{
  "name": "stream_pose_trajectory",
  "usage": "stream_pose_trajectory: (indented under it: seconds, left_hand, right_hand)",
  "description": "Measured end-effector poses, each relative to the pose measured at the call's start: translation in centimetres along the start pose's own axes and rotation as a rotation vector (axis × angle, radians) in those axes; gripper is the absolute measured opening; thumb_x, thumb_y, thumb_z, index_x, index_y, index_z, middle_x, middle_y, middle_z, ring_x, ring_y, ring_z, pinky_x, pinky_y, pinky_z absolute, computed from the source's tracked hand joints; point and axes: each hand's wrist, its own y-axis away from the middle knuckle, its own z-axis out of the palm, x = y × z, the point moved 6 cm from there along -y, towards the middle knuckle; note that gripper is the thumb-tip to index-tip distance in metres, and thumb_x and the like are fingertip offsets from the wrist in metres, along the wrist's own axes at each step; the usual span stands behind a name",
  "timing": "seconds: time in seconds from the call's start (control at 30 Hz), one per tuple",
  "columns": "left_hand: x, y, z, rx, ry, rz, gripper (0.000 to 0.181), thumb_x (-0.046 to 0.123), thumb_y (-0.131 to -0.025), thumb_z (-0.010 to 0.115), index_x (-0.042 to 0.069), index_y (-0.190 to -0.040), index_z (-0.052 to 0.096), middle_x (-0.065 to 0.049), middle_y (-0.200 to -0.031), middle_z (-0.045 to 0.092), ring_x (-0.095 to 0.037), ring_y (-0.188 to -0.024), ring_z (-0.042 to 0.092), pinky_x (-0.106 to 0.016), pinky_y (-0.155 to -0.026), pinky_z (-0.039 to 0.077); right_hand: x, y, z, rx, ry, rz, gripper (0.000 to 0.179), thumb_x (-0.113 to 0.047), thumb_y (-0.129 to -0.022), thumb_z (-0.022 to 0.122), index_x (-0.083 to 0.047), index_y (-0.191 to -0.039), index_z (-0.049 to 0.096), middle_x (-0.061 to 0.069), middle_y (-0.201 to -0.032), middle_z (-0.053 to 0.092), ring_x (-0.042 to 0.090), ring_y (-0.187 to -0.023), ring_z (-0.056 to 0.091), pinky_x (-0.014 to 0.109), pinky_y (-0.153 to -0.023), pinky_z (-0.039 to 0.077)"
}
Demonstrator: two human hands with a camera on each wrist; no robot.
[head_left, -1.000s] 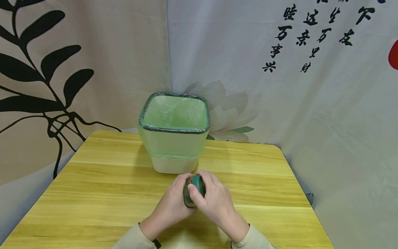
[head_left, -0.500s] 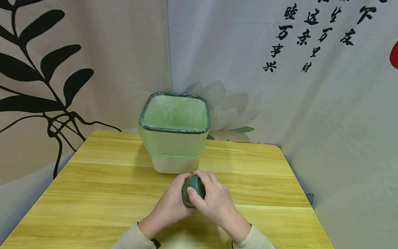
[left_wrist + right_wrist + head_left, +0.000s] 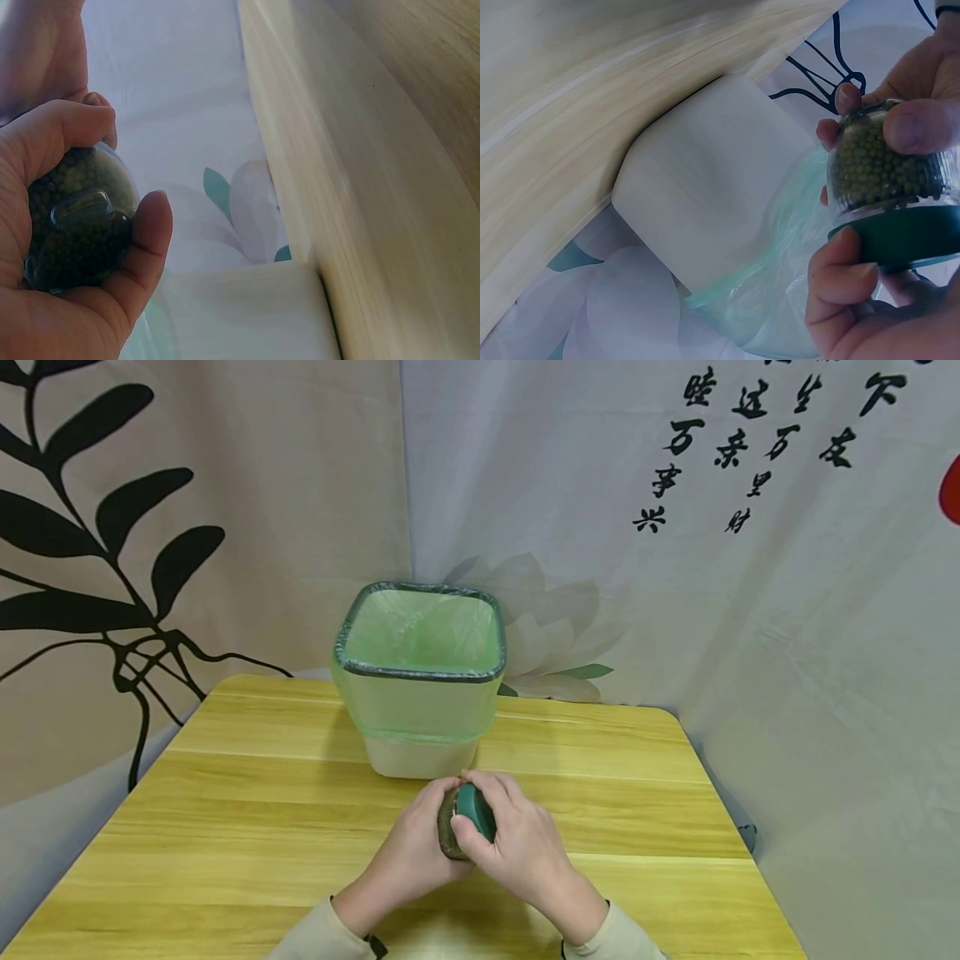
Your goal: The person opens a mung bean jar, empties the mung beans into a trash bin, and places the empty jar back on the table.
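A small clear jar (image 3: 870, 169) full of small round green beans is held between both hands in front of the bin, tipped on its side. My left hand (image 3: 408, 847) grips the jar's body, thumb and fingers wrapped round the glass. On the right, my right hand (image 3: 517, 843) pinches the dark green lid (image 3: 475, 810), which sits on the jar. The left wrist view shows the jar's glass base (image 3: 82, 247) in the palm, with beans behind it. In the right wrist view, beans lie against the glass above the lid.
Just beyond the hands, a whitish square bin (image 3: 423, 758) stands on the wooden table (image 3: 225, 827). A light green plastic bag (image 3: 420, 710) lines it, under a dark rim. Printed cloth (image 3: 562, 485) hangs behind the table and on its right side.
The lid and the right hand's fingertips have shifted very slightly left, and a little more of the lid shows. The left hand stays almost still on the jar; the bin has not moved.
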Motion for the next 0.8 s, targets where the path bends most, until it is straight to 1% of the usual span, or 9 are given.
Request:
stream_pose_trajectory:
  seconds: [0.27, 0.47, 0.7, 0.8]
  left_hand:
    - [-0.12, 0.00, 0.14, -0.007, 0.015, 0.010, 0.094, 0.010, -0.067, 0.098, 0.007, -0.147, 0.050, -0.004, -0.133, 0.063, -0.018, -0.113, 0.064, -0.040, -0.092, 0.059]
    - [-0.36, -0.06, 0.28, -0.009, 0.024, 0.016, 0.092, 0.012, -0.067, 0.097, 0.010, -0.146, 0.051, -0.002, -0.131, 0.064, -0.017, -0.112, 0.064, -0.038, -0.092, 0.059]
    - [-0.75, -0.08, 0.38, -0.044, 0.045, 0.012, 0.090, 0.016, -0.069, 0.096, 0.011, -0.146, 0.051, -0.002, -0.131, 0.065, -0.018, -0.111, 0.065, -0.035, -0.090, 0.059]
    - [-0.82, -0.14, 0.42, -0.055, 0.053, 0.014, 0.090, 0.016, -0.070, 0.096, 0.011, -0.147, 0.051, -0.003, -0.131, 0.065, -0.018, -0.111, 0.065, -0.035, -0.089, 0.059]
  right_hand:
    - [-0.03, 0.11, -0.20, -0.019, 0.001, -0.054, 0.051, -0.042, -0.099, 0.066, -0.024, -0.146, 0.060, 0.002, -0.135, 0.067, 0.017, -0.096, 0.074, 0.030, -0.070, 0.060]
    - [0.01, 0.06, -0.37, -0.026, -0.001, -0.072, 0.053, -0.041, -0.097, 0.067, -0.023, -0.147, 0.061, 0.001, -0.135, 0.067, 0.017, -0.096, 0.074, 0.030, -0.069, 0.060]
    - [0.21, 0.14, -0.44, -0.022, 0.001, -0.100, 0.055, -0.040, -0.094, 0.067, -0.022, -0.146, 0.061, 0.000, -0.135, 0.067, 0.018, -0.098, 0.075, 0.031, -0.071, 0.061]
    - [0.30, 0.12, -0.48, -0.029, 0.003, -0.100, 0.057, -0.041, -0.094, 0.067, -0.022, -0.147, 0.061, 0.000, -0.135, 0.067, 0.017, -0.099, 0.075, 0.031, -0.071, 0.061]
